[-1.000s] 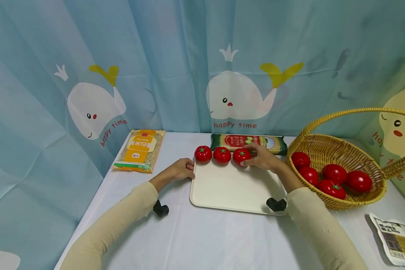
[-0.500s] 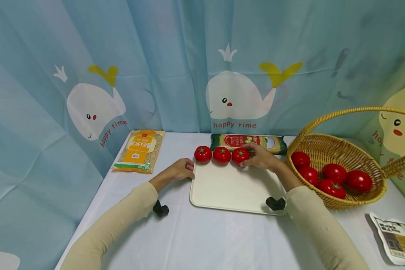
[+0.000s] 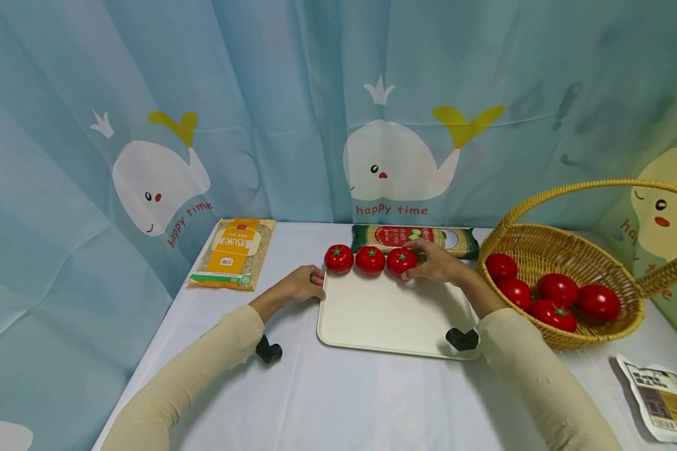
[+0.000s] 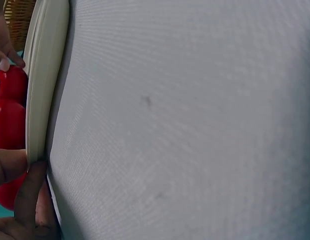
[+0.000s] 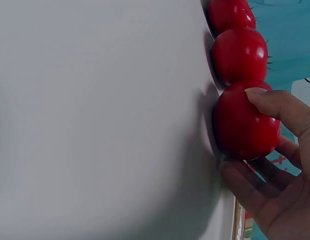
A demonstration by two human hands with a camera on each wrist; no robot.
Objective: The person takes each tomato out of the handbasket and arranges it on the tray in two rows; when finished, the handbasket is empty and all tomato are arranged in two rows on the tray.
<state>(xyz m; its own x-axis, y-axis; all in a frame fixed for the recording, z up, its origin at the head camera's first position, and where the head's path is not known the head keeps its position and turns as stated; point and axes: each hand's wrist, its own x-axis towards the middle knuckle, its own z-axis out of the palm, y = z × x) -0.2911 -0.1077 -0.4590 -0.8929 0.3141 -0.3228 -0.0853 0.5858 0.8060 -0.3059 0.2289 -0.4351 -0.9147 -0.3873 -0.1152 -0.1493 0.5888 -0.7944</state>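
Note:
Three red tomatoes stand in a row along the far edge of a cream tray (image 3: 392,316): a left one (image 3: 338,258), a middle one (image 3: 370,260) and a right one (image 3: 399,262). My right hand (image 3: 441,264) holds the right tomato, thumb on its near side and fingers curled around it, as the right wrist view shows. At the tray's left side, my left hand (image 3: 300,285) pinches the rim (image 4: 39,115), with the thumb above and fingers tucked against its underside. Part of the left fingers is hidden by the rim in the head view.
Right of the tray stands a wicker basket (image 3: 587,250) with a tall handle and several tomatoes (image 3: 558,289) inside. A green noodle packet (image 3: 454,241) lies behind the row. A yellow grain bag (image 3: 234,254) is at back left, a white-and-brown pouch (image 3: 662,401) at front right.
My right hand and its tomato have shifted very slightly left, toward the middle tomato. The left hand keeps its place at the tray's rim.

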